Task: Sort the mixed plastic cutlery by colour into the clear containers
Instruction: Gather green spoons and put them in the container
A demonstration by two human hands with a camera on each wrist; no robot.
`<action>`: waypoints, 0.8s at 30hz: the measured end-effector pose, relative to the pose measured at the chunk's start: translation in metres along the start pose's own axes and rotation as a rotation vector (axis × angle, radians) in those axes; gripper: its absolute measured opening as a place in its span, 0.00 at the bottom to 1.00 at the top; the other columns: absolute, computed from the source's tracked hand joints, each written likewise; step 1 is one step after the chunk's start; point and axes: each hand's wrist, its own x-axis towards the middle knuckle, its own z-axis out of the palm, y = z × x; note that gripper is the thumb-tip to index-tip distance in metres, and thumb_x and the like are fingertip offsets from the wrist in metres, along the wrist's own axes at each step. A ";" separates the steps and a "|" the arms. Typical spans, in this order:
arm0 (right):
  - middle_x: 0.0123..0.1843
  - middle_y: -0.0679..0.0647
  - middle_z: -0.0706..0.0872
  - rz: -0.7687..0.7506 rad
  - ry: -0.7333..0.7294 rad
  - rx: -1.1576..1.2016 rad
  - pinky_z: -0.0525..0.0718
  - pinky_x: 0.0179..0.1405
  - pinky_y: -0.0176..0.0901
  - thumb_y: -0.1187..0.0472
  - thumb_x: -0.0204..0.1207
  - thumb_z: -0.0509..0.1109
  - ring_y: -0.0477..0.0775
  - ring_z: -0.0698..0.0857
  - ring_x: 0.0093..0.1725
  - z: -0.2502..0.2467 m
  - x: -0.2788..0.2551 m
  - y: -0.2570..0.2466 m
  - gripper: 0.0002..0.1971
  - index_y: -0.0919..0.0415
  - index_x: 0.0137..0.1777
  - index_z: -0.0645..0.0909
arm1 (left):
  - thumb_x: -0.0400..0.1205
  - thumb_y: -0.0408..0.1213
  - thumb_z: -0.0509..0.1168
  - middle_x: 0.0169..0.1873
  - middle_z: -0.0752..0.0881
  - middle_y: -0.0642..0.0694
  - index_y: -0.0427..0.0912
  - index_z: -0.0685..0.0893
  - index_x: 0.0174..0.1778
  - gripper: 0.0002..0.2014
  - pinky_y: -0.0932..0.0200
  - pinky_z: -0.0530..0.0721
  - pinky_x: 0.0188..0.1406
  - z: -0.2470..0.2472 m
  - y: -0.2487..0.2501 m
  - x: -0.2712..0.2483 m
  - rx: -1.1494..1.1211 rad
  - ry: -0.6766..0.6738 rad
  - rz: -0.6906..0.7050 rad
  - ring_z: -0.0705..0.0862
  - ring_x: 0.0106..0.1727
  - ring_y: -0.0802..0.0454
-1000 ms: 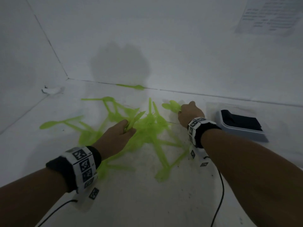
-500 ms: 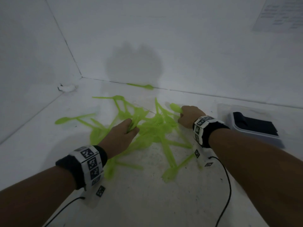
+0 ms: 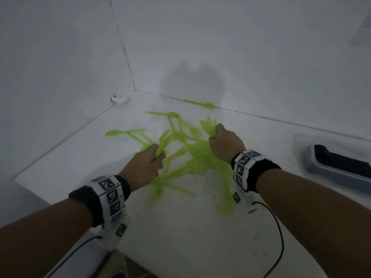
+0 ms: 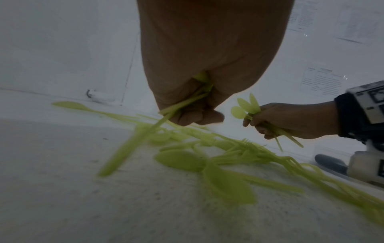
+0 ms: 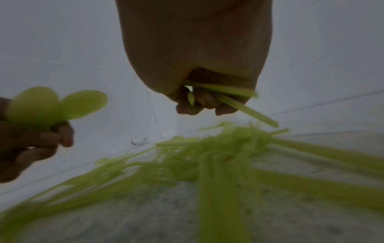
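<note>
1. My left hand [image 3: 147, 164] grips a few green spoons [image 3: 163, 144], mid-frame.
2. My right hand [image 3: 224, 144] clutches another bunch [image 3: 208, 125], just right of centre.
3. Most green cutlery [image 3: 186, 163] lies scattered between my hands; one piece [image 3: 197, 103] sits by the far wall.
4. The container [image 3: 337, 167] at right holds nothing green that I can see; I judge sorting barely begun.

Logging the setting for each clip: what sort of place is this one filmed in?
Probably a purpose-built recording booth, not a home kitchen. A bare white tabletop sits in a corner of plain white walls, printed sheets are stuck to one wall, and both hands wear marker-covered wristbands.
</note>
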 end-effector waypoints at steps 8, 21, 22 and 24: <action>0.40 0.54 0.77 -0.073 -0.132 0.111 0.71 0.34 0.49 0.58 0.87 0.58 0.62 0.78 0.41 0.045 -0.030 -0.054 0.06 0.61 0.52 0.68 | 0.87 0.51 0.65 0.38 0.84 0.45 0.43 0.80 0.48 0.14 0.49 0.82 0.40 -0.030 -0.044 -0.008 0.240 -0.059 0.107 0.83 0.39 0.45; 0.53 0.60 0.85 0.053 -0.238 -0.085 0.79 0.47 0.52 0.47 0.88 0.64 0.64 0.84 0.54 0.079 -0.077 -0.066 0.18 0.64 0.61 0.77 | 0.76 0.35 0.75 0.42 0.89 0.44 0.44 0.79 0.78 0.31 0.58 0.72 0.27 -0.032 -0.081 -0.013 0.808 -0.416 1.066 0.86 0.33 0.41; 0.50 0.59 0.84 0.069 -0.244 -0.085 0.78 0.43 0.51 0.47 0.87 0.65 0.63 0.84 0.50 0.082 -0.079 -0.066 0.16 0.62 0.59 0.76 | 0.73 0.33 0.76 0.38 0.88 0.44 0.42 0.82 0.75 0.31 0.58 0.72 0.23 -0.029 -0.080 -0.010 0.825 -0.415 1.112 0.84 0.29 0.40; 0.49 0.59 0.83 0.089 -0.248 -0.083 0.76 0.41 0.51 0.48 0.87 0.66 0.61 0.82 0.48 0.083 -0.080 -0.068 0.16 0.61 0.58 0.74 | 0.73 0.30 0.73 0.39 0.87 0.42 0.41 0.84 0.69 0.26 0.52 0.79 0.23 -0.025 -0.076 0.000 0.806 -0.403 1.154 0.86 0.31 0.38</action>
